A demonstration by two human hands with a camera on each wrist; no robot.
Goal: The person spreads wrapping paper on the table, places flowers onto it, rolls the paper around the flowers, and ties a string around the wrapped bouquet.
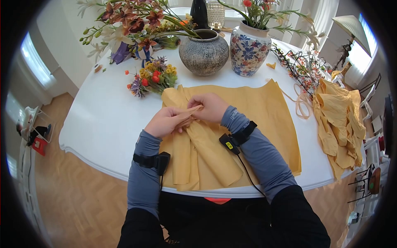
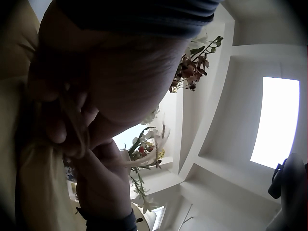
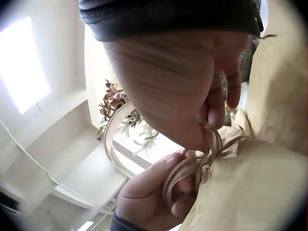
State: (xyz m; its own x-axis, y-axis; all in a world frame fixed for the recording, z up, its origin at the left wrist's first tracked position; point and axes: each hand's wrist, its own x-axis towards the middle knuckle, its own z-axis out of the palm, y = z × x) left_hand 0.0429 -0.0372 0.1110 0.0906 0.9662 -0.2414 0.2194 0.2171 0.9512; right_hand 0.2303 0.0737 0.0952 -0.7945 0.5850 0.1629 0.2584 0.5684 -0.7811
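Note:
Yellow wrapping paper [image 1: 211, 169] is gathered into a narrow neck, its folds spreading toward the table's front edge. A thin tan ribbon [image 3: 214, 156] runs in loops around that neck. My left hand [image 1: 165, 120] pinches the ribbon between thumb and fingers, and a loop of it hangs over those fingers in the right wrist view. Close against it, my right hand [image 1: 211, 107] pinches another part of the ribbon, with its outer fingers loosely bent. Just past the paper's far edge lies a small bunch of yellow, red and purple flowers [image 1: 155, 76].
A grey textured vase [image 1: 204, 53] and a floral-patterned vase [image 1: 249, 51] stand behind the paper. Crumpled yellow paper [image 1: 337, 120], a loose ribbon coil [image 1: 304, 105] and berry branches [image 1: 300, 68] lie at the right. Tall flowers [image 1: 136, 20] fill the back left of the white table [image 1: 99, 120].

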